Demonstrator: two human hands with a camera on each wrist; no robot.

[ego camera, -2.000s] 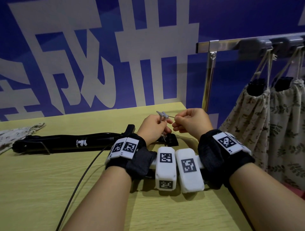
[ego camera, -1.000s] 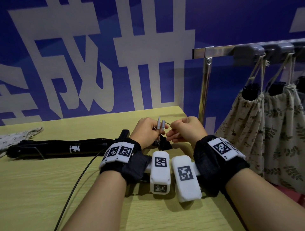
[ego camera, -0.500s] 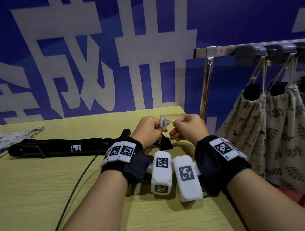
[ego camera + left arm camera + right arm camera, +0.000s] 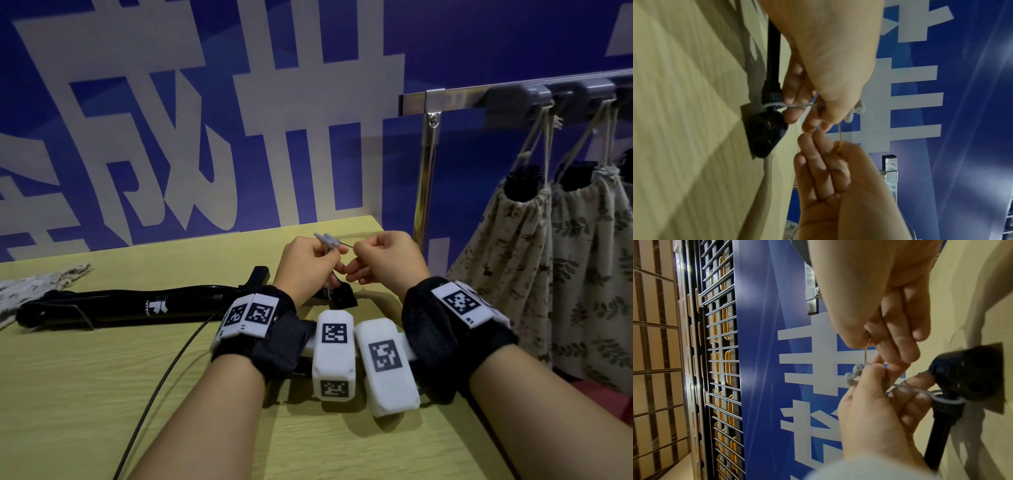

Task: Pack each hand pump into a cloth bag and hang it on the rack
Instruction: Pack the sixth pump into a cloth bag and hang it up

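A black hand pump (image 4: 137, 306) lies lengthwise on the yellow-green table (image 4: 85, 394), its head (image 4: 764, 129) (image 4: 972, 378) at the right end under my hands. My left hand (image 4: 334, 253) pinches a small cluster of grey adapter nozzles (image 4: 327, 240) (image 4: 854, 373). A clear plastic strap (image 4: 910, 388) ties the cluster to the pump's neck. My right hand (image 4: 356, 255) pinches a thin metal needle (image 4: 866, 353) (image 4: 839, 131) whose tip meets the nozzles. A patterned cloth bag (image 4: 34, 284) lies flat at the table's far left.
A metal rack (image 4: 479, 96) with grey hooks stands off the table's right end; two filled patterned bags (image 4: 507, 257) (image 4: 596, 260) hang from it by drawstrings. A black cable (image 4: 154, 394) runs across the table to my left wrist. A blue wall stands behind.
My left hand has tipped the grey nozzles from upright over toward the left. Both hands stay close together above the pump head; the pump has not moved.
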